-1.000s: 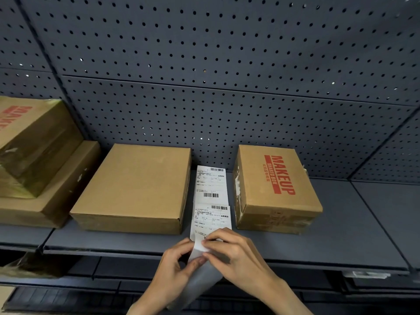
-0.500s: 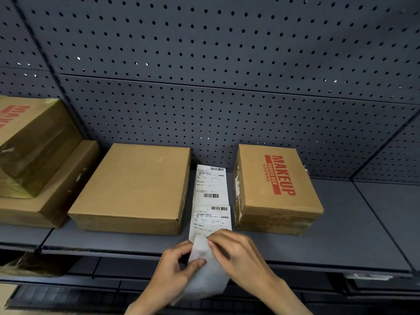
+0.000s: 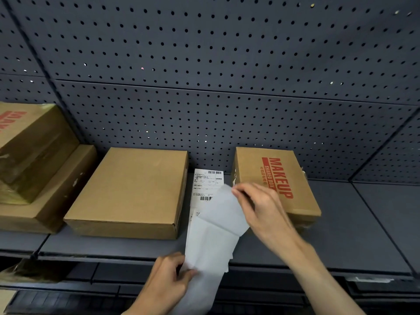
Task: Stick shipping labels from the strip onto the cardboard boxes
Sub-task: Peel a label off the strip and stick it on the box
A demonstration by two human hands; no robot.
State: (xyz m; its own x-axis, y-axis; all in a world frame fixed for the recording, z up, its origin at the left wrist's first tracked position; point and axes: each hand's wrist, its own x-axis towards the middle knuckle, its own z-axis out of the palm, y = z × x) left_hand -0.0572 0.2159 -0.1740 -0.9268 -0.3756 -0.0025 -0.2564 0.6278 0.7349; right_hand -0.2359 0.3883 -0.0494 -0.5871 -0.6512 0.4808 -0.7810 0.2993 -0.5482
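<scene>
Red "MAKEUP SHARED BOX" print marks the cardboard box.

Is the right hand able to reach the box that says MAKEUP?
Probably yes. The right hand, pinching a peeled label, hangs right beside the MAKEUP box, with nothing between them.

A stockroom or shop storage bay: dark grey perforated metal back panels rise behind a grey metal shelf carrying plain brown cardboard boxes (one printed "MAKEUP").
</scene>
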